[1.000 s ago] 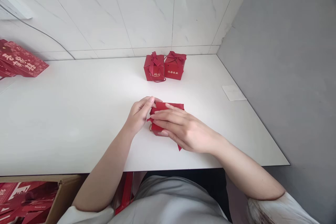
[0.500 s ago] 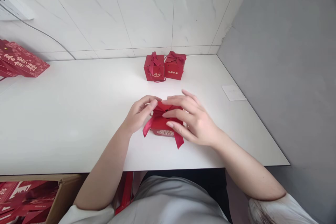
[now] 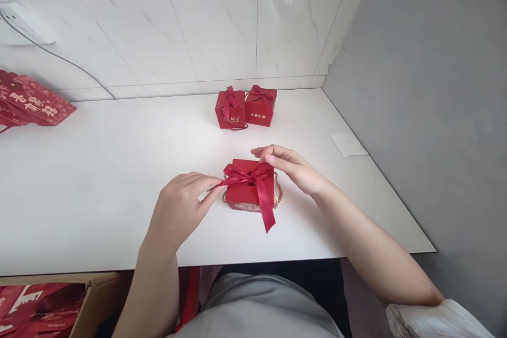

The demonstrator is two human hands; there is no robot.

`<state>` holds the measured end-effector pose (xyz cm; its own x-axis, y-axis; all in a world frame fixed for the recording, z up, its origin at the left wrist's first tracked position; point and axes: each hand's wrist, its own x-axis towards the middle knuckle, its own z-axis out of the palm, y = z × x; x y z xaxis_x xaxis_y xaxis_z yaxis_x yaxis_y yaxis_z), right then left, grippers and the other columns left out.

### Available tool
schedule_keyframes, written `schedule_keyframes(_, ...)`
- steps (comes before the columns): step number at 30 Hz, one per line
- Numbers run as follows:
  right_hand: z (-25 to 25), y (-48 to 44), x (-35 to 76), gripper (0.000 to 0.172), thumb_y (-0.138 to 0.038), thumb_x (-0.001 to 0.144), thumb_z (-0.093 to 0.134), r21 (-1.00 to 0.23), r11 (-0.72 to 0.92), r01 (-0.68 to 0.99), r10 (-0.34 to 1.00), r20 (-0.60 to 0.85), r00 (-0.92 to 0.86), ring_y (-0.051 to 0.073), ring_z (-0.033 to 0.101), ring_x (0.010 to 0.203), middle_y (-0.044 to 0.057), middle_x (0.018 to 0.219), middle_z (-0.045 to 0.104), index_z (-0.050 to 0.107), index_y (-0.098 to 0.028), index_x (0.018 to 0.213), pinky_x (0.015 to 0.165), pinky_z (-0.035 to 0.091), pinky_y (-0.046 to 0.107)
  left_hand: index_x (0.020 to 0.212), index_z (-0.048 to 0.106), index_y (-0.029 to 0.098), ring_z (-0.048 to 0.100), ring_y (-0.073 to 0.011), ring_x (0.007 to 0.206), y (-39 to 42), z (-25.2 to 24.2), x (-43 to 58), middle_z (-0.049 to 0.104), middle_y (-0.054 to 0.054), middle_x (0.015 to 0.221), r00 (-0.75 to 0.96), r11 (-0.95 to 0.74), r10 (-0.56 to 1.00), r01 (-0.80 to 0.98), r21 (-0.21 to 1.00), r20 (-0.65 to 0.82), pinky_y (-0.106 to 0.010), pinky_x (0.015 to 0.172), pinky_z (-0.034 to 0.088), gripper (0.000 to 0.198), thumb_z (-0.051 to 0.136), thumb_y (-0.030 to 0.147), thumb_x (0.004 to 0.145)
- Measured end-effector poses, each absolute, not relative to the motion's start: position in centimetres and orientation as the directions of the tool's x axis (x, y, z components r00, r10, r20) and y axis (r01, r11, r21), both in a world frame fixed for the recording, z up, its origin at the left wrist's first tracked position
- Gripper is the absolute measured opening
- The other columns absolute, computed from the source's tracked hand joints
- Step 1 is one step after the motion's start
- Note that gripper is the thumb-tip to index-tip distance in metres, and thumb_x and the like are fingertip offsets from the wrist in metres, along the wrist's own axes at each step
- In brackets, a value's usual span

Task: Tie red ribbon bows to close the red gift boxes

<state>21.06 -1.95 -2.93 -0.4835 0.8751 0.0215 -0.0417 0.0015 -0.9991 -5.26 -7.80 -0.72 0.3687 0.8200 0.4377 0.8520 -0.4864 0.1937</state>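
A small red gift box (image 3: pixel 247 195) with a gold round pattern and gold cord handles stands on the white table in front of me. Across its top lies a dark red ribbon (image 3: pixel 264 203) tied in a bow, one tail hanging down the front. My left hand (image 3: pixel 184 203), at the box's left, pinches the other ribbon tail between thumb and fingers. At the upper right corner of the box, my right hand (image 3: pixel 287 165) has thumb and fingers closed on the right loop of the bow.
Two finished-looking red boxes with bows (image 3: pixel 230 110) (image 3: pixel 262 107) stand near the tiled wall. Red printed packaging (image 3: pixel 37 103) lies at the far left, and a white paper (image 3: pixel 348 144) at the right. A cardboard carton (image 3: pixel 101 288) of red packaging sits below the table's front edge.
My left hand has moved left and down, drawing the ribbon tail out to the side. My right hand has shifted back to the box's rear right corner, uncovering the bow.
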Motion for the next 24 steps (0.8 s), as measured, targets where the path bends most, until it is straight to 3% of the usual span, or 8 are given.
schedule_keyframes(2, -3.0, -2.0, 21.0, 0.031, -0.051, 0.091, 0.063, -0.999, -0.021, -0.043, 0.862, 0.004, -0.507, 0.026, 0.060, 0.118, 0.006, 0.140, 0.057, 0.062, -0.022, 0.081, 0.106, 0.038, 0.042, 0.099, 0.071, 0.024, 0.073, -0.0199, 0.091, -7.4, -0.9, -5.8, 0.079, 0.002, 0.092, 0.459, -0.584, 0.657, 0.811, 0.020, 0.598, -0.035, 0.085, 0.053, 0.017, 0.063, 0.012, 0.090)
schedule_keyframes(4, -3.0, -1.9, 21.0, 0.032, -0.051, 0.090, 0.064, -0.999, -0.037, -0.026, 0.850, -0.018, -0.526, 0.026, 0.059, 0.119, 0.006, 0.140, 0.057, 0.061, -0.021, 0.079, 0.106, 0.037, 0.043, 0.102, 0.071, 0.024, 0.073, -0.0215, 0.096, -7.1, -1.0, -6.2, 0.080, 0.003, 0.093, 0.523, -0.616, 0.532, 0.779, -0.120, 0.665, -0.037, 0.088, 0.052, 0.026, 0.067, 0.005, 0.085)
schedule_keyframes(8, -3.2, -1.7, 21.3, 0.028, -0.047, 0.089, 0.066, -0.999, -0.049, -0.016, 0.826, -0.031, -0.563, 0.024, 0.057, 0.122, 0.007, 0.135, 0.059, 0.061, -0.021, 0.080, 0.105, 0.038, 0.040, 0.098, 0.074, 0.027, 0.073, -0.0212, 0.097, -6.8, -1.6, -6.6, 0.079, 0.004, 0.101, 0.572, -0.625, 0.455, 0.751, -0.214, 0.683, -0.038, 0.087, 0.053, 0.032, 0.068, 0.001, 0.081)
schedule_keyframes(11, -3.5, -1.5, 21.4, 0.026, -0.042, 0.086, 0.072, -0.996, -0.062, -0.058, 0.810, -0.017, -0.587, 0.023, 0.062, 0.112, 0.007, 0.134, 0.059, 0.061, -0.020, 0.079, 0.098, 0.044, 0.038, 0.090, 0.076, 0.028, 0.071, -0.0212, 0.104, -7.0, -2.0, -7.2, 0.077, 0.004, 0.111, 0.548, -0.613, 0.538, 0.776, -0.148, 0.641, -0.037, 0.086, 0.054, 0.030, 0.063, 0.002, 0.084)
schedule_keyframes(15, -3.4, -1.6, 21.3, 0.025, -0.041, 0.085, 0.072, -0.997, -0.035, -0.069, 0.821, 0.011, -0.572, 0.023, 0.062, 0.114, 0.008, 0.131, 0.061, 0.061, -0.020, 0.080, 0.099, 0.045, 0.038, 0.087, 0.076, 0.029, 0.068, -0.0222, 0.109, -7.7, -1.2, -7.9, 0.072, 0.004, 0.124, 0.508, -0.568, 0.771, 0.821, 0.057, 0.384, -0.040, 0.093, 0.053, 0.037, 0.048, 0.005, 0.087)
schedule_keyframes(19, -3.2, -1.7, 21.3, 0.023, -0.045, 0.089, 0.067, -0.998, 0.049, -0.044, 0.881, 0.064, -0.468, 0.025, 0.058, 0.123, 0.007, 0.133, 0.061, 0.064, -0.023, 0.096, 0.104, 0.043, 0.043, 0.101, 0.073, 0.026, 0.063, -0.0252, 0.114, -7.8, 0.2, -6.2, 0.069, -0.004, 0.125, 0.285, -0.435, 0.818, 0.875, 0.213, 0.499, -0.046, 0.101, 0.049, 0.028, 0.051, 0.011, 0.090)
schedule_keyframes(21, -3.2, -1.7, 21.4, 0.026, -0.048, 0.091, 0.065, -0.996, 0.086, 0.002, 0.905, 0.077, -0.418, 0.025, 0.056, 0.126, 0.006, 0.136, 0.059, 0.064, -0.025, 0.103, 0.107, 0.041, 0.045, 0.113, 0.070, 0.026, 0.057, -0.0259, 0.123, -7.6, 0.5, -4.7, 0.064, -0.006, 0.132, 0.327, -0.495, 0.798, 0.835, 0.241, 0.506, -0.046, 0.104, 0.048, 0.029, 0.053, 0.016, 0.092)
schedule_keyframes(24, -3.2, -1.5, 21.7, 0.032, -0.051, 0.092, 0.061, -0.992, 0.091, 0.083, 0.912, 0.050, -0.408, 0.024, 0.055, 0.127, 0.006, 0.138, 0.057, 0.064, -0.027, 0.113, 0.110, 0.040, 0.046, 0.127, 0.066, 0.027, 0.051, -0.0266, 0.133, -7.2, 0.0, -2.8, 0.056, -0.006, 0.144, 0.513, -0.621, 0.762, 0.751, 0.223, 0.395, -0.046, 0.108, 0.045, 0.034, 0.053, 0.022, 0.096)
